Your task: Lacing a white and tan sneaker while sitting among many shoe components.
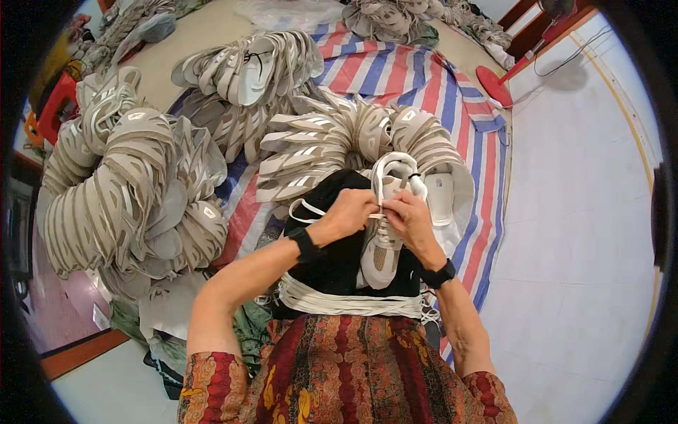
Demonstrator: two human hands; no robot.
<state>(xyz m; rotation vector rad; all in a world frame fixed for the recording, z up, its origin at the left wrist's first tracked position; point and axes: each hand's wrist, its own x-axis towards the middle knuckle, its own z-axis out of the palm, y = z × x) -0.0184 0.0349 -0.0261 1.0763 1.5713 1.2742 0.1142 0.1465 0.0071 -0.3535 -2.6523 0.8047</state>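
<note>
A beige and white shoe upper (381, 265) lies over the black cloth (332, 240) on my lap, its toe towards me. My left hand (351, 213) is closed in a pinch on a white shoelace (305, 209), which loops out to the left of that wrist. My right hand (413, 222) bends over the upper's eyelet rows, thumb and fingertips pinched at the lace close to the left fingertips. Lacing crosses the lower part of the throat. The exact grip of the right fingertips is partly hidden. A bundle of white laces (349, 304) lies across my lap.
Nested rows of shoe uppers (116, 191) are heaped at the left, with another curved row (311, 145) just ahead. A striped red, white and blue sheet (487, 205) lies under them. A red round stand base (493, 86) is on the floor at the far right.
</note>
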